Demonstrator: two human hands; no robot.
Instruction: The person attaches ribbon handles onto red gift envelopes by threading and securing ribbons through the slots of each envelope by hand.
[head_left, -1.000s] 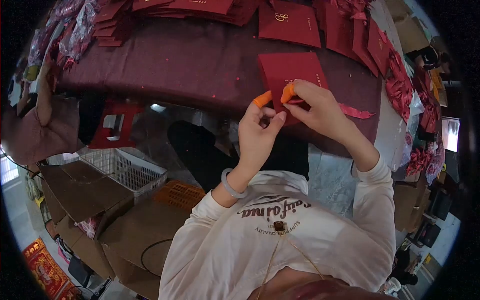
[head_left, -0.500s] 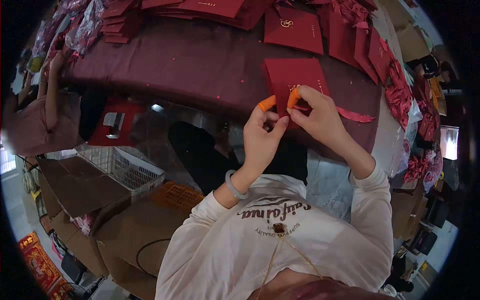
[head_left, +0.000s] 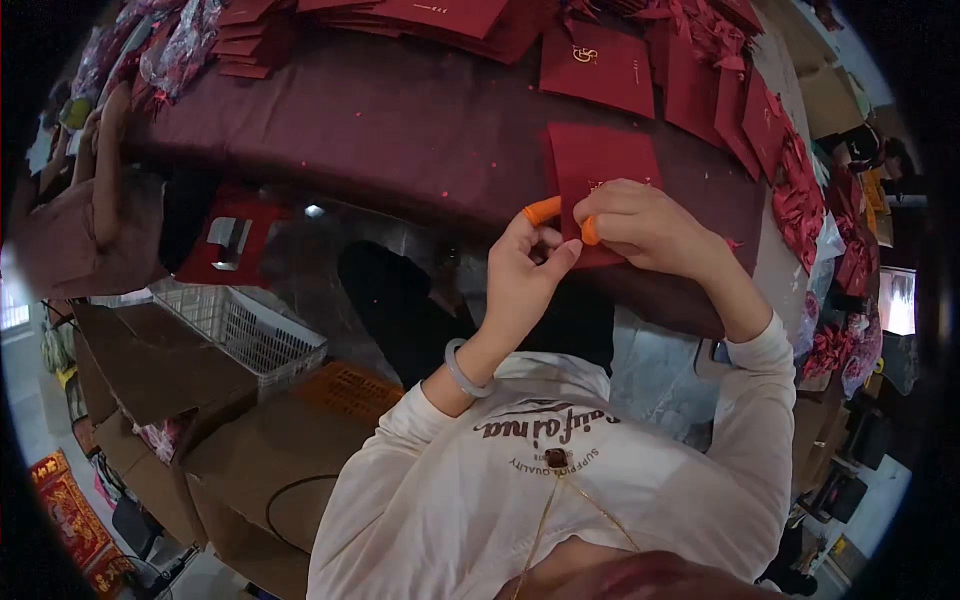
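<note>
Nearest the wearer's body, the left hand (head_left: 525, 268) pinches the near-left edge of a red card (head_left: 606, 160), thumb in front and orange-capped forefinger behind, while the right hand (head_left: 662, 228) curls over the card's near-right part, fingers bunched; cannot tell what they grip. Card sits at the table's near edge, extending forward from both hands, long axis apparently running away from the body, left side exposed, both hands in contact so neither clearly nearer. Farther off, a gold-marked card (head_left: 598, 72) rests on the dark red tablecloth (head_left: 400, 130), apart from the first.
</note>
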